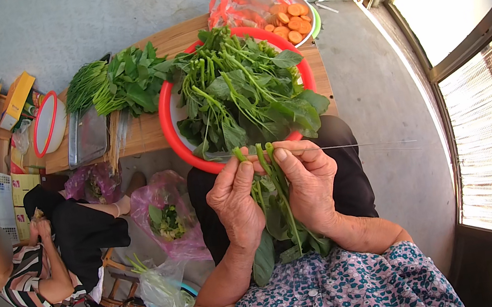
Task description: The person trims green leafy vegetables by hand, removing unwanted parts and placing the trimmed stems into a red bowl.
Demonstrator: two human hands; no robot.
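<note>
Over my lap, my left hand (236, 199) pinches a leafy green stem by its cut end, between thumb and finger. My right hand (309, 182) holds more green stems (274, 168) at their tops, with a pair of thin skewers (363, 143) running crosswise through my fingers and out to the right. Whether the skewers pass through the stems is too small to tell. The leaves hang down against my floral shirt. Just beyond my hands, a red-rimmed basin (171, 132) is heaped with leafy greens (239, 85).
The wooden table (145, 144) also bears a metal tray (86, 137), bundled greens (115, 83), bare skewers (113, 140) and a bowl of carrot slices (294, 21). Pink plastic bags (141, 201) lie on the floor at left. Beside them sits another person (44, 268); someone else's hands show at bottom left.
</note>
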